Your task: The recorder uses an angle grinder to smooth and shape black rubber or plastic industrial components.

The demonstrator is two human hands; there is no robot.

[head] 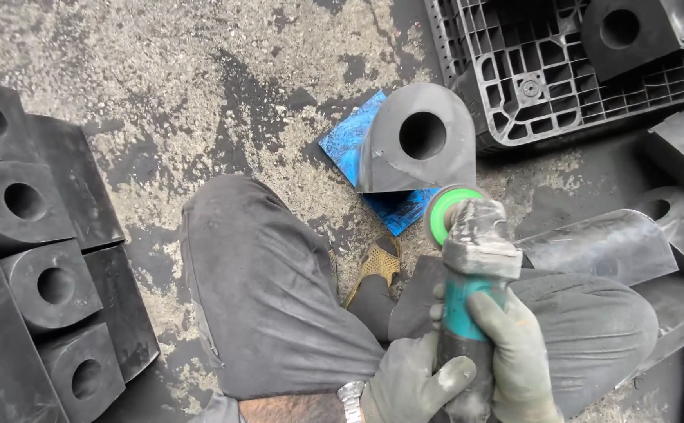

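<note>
I look down on a rough concrete floor (201,86), pale and gritty where it is dry and blotched with dark, wet-looking patches. Far to the left of where my hands grip, a stack of black rubber blocks (40,258) stands, each with a round hole through it. Nearer in, my bent left knee in dusty grey trousers (271,290) fills the middle ground, and a tan sandal (379,262) shows just beyond it.

My left hand (412,384), gloved in grey with a metal wristwatch (351,401) at the cuff, is clenched around the lower body of the angle grinder (473,274). Touching it on the other side, my right hand (518,352), also gloved, is wrapped tight around the same body, over its teal band. The grinder rises away from both fists; its grimy head and green-rimmed disc (445,211) sit just above the grip.

Just beyond the disc a D-shaped black rubber block (416,141) with a round hole rests on a blue sheet (350,141); I cannot tell whether disc and block touch. Up and right of the grip lies a black plastic pallet (537,78), carrying another holed block. To the right, more dark rubber pieces (608,243) lie against my right leg.
</note>
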